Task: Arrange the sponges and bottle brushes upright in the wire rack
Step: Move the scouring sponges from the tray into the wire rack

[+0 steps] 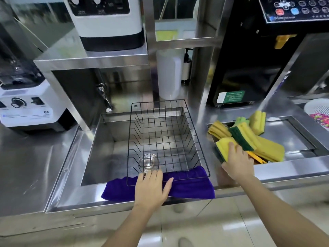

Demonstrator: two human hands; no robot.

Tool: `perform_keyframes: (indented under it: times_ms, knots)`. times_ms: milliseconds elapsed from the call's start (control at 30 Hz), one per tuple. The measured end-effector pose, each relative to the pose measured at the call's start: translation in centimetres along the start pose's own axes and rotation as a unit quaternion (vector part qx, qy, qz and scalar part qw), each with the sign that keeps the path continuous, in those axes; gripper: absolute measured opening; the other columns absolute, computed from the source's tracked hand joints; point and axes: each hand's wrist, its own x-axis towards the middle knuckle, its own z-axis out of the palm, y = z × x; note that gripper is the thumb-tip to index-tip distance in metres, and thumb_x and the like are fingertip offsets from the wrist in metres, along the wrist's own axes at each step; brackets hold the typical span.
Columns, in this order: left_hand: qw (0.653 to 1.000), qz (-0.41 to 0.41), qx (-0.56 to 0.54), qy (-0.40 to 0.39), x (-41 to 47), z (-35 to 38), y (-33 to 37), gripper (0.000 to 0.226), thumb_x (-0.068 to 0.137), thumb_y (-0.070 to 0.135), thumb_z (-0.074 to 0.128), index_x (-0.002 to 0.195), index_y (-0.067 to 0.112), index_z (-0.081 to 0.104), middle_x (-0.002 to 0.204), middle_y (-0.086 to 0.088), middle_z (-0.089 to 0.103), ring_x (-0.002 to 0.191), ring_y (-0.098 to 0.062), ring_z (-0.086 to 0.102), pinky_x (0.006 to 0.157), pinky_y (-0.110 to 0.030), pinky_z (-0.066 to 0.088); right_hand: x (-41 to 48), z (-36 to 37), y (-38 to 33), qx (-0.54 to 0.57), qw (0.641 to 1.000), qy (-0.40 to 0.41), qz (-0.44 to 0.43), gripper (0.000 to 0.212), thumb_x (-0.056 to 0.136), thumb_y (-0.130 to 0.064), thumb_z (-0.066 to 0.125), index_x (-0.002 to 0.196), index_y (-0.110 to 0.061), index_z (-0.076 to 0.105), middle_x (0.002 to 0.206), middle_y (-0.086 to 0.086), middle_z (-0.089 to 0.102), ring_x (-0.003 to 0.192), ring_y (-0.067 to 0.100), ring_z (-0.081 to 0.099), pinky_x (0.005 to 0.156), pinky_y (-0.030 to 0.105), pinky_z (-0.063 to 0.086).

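Wire rack (pixel 165 139) sits in the sink (pixel 99 150), near rim resting on a purple cloth (pixel 192 186) draped over sink's front edge. Rack interior open, only a small glass bowl (pixel 149 162) showing through the mesh at its 7 o'clock corner. Left hand (pixel 151 188) lies flat on cloth + rack's near rim, fingers spread, gripping nothing. Right hand (pixel 237 161) at rack's 3 o'clock, over the recessed tray (pixel 293 129) in the worktop (pixel 26 166); fingers curled round a yellow/green sponge (pixel 223 147), thumb under it. Rest of sponge pile (pixel 249 132) lies jumbled in tray, touching one another, some overhanging tray's left edge. Orange handle (pixel 256 157) pokes out under pile; can't tell if it's a brush. Narrow steel strip betw tray and sink, unobstructed. Tap (pixel 105 97) at rack's 11 o'clock, white jug (pixel 169 75) at 12, black machine (pixel 249 59) at 1, blender base (pixel 30 107) at 9, white colander (pixel 318 109) far right.
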Motion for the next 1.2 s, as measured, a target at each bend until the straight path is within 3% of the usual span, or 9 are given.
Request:
perform_keyframes:
  times_ms: [167,300,467,633,700,833,933,1067,1200]
  knots:
    - [0.999,0.023,0.017,0.039,0.0,0.6,-0.4,0.047,0.091,0.046,0.040,0.077,0.008,0.065,0.064,-0.005,0.062,0.060,-0.025,0.057,0.058,-0.036,0.049,-0.4,-3.9,-1.9,0.219,0.965,0.143,-0.005,0.051,0.076,-0.023,0.059,0.120,-0.005,0.041,0.102,0.017,0.059,0.090,0.037,0.057,0.070,0.042,0.049]
    - [0.996,0.019,0.010,0.081,0.3,0.8,-0.4,0.045,0.090,0.044,0.043,0.071,0.009,0.062,0.058,-0.004,0.059,0.055,-0.024,0.055,0.054,-0.033,0.045,-0.2,-7.6,-5.2,0.463,0.868,0.168,-0.054,0.049,0.079,-0.021,0.061,0.122,-0.013,0.038,0.089,-0.010,0.053,0.078,0.003,0.057,0.064,0.027,0.044]
    - [0.996,0.005,0.000,0.091,0.5,1.0,-0.7,0.043,0.090,0.043,0.044,0.072,0.009,0.063,0.059,-0.003,0.059,0.056,-0.023,0.055,0.055,-0.033,0.043,0.9,-7.5,-9.9,0.641,0.767,0.029,-0.026,0.044,0.080,-0.009,0.061,0.115,-0.016,0.036,0.090,-0.007,0.054,0.080,0.005,0.057,0.063,0.020,0.050]
    - [0.996,-0.009,0.004,0.087,0.1,1.0,-1.2,0.042,0.092,0.044,0.043,0.073,0.010,0.060,0.063,-0.003,0.059,0.060,-0.023,0.052,0.059,-0.034,0.040,0.8,-2.6,-13.6,0.661,0.734,-0.136,0.081,0.043,0.080,-0.014,0.064,0.115,-0.016,0.039,0.100,-0.001,0.052,0.093,0.014,0.051,0.081,0.029,0.040]
    - [0.996,-0.010,0.008,0.085,0.1,1.0,-1.2,0.042,0.092,0.044,0.044,0.072,0.010,0.059,0.064,-0.004,0.058,0.061,-0.023,0.052,0.059,-0.034,0.040,0.3,-0.9,-14.8,0.645,0.736,-0.185,0.085,0.039,0.080,-0.011,0.062,0.114,-0.011,0.042,0.109,0.007,0.055,0.099,0.020,0.052,0.084,0.033,0.041]
    - [0.996,-0.010,0.007,0.085,0.2,1.2,-1.2,0.040,0.092,0.042,0.045,0.072,0.010,0.057,0.065,-0.006,0.057,0.062,-0.026,0.052,0.058,-0.035,0.040,-0.6,0.5,-16.9,0.550,0.797,-0.247,-0.031,0.033,0.081,-0.006,0.055,0.113,-0.010,0.056,0.098,0.004,0.061,0.085,0.011,0.057,0.068,0.026,0.046]
    - [0.996,-0.011,0.002,0.085,0.1,1.2,-1.2,0.039,0.093,0.042,0.044,0.078,0.009,0.059,0.074,-0.006,0.060,0.068,-0.025,0.054,0.061,-0.036,0.039,-0.4,0.5,-17.7,0.483,0.831,-0.244,-0.130,0.028,0.080,-0.005,0.054,0.103,-0.018,0.064,0.096,-0.001,0.064,0.087,0.012,0.057,0.077,0.031,0.050]
    - [0.997,-0.006,0.008,0.082,0.1,1.3,-1.2,0.041,0.092,0.042,0.043,0.091,0.007,0.064,0.094,-0.010,0.067,0.082,-0.025,0.060,0.070,-0.035,0.039,0.4,0.8,-17.9,0.437,0.835,-0.277,-0.187,0.027,0.082,-0.005,0.054,0.099,-0.020,0.067,0.097,0.003,0.064,0.089,0.017,0.057,0.074,0.029,0.048]
    - [0.998,-0.007,0.006,0.063,0.2,1.2,-1.1,0.042,0.092,0.043,0.042,0.092,0.008,0.065,0.096,-0.009,0.068,0.086,-0.025,0.061,0.073,-0.036,0.042,0.8,1.5,-18.2,0.379,0.831,-0.345,-0.217,0.017,0.085,-0.008,0.053,0.095,-0.020,0.058,0.088,-0.002,0.060,0.085,0.015,0.056,0.074,0.028,0.046]
